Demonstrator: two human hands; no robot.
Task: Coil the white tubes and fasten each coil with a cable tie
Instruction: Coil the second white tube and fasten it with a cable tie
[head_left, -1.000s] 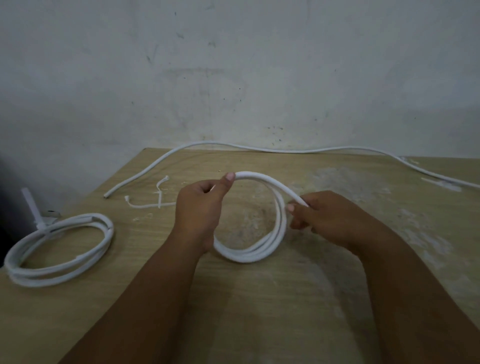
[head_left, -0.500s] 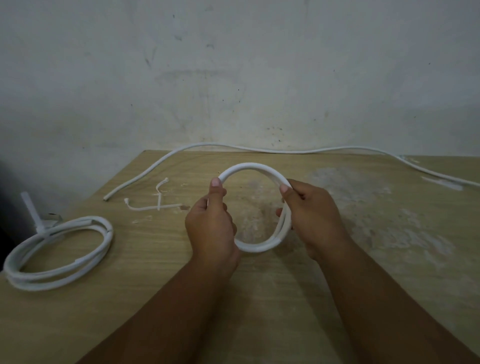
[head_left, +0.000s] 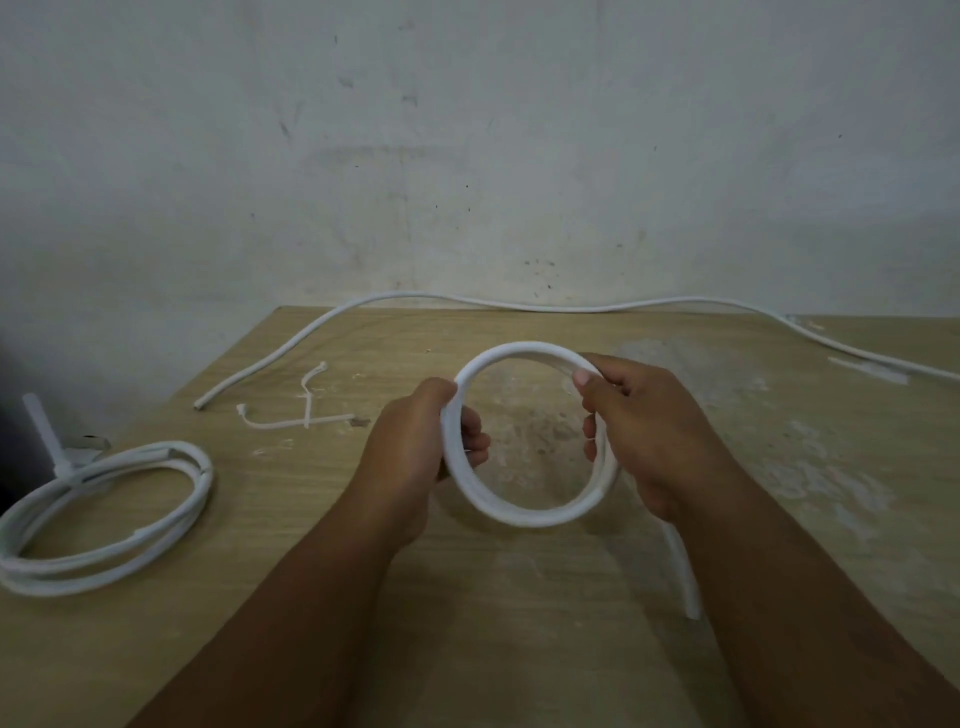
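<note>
L hand (head_left: 410, 447) & R hand (head_left: 644, 431) each gripped opposite sides of white tube coil (head_left: 524, 512) above table (head_left: 519, 649) centre; tied coil (head_left: 104, 514) at left edge.

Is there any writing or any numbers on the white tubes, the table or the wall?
None: no words, numbers or signs can be read anywhere.
The held coil, the tied coil, the long tube, the loose cable ties and the table are plain.
The wall has only smudges.
</note>
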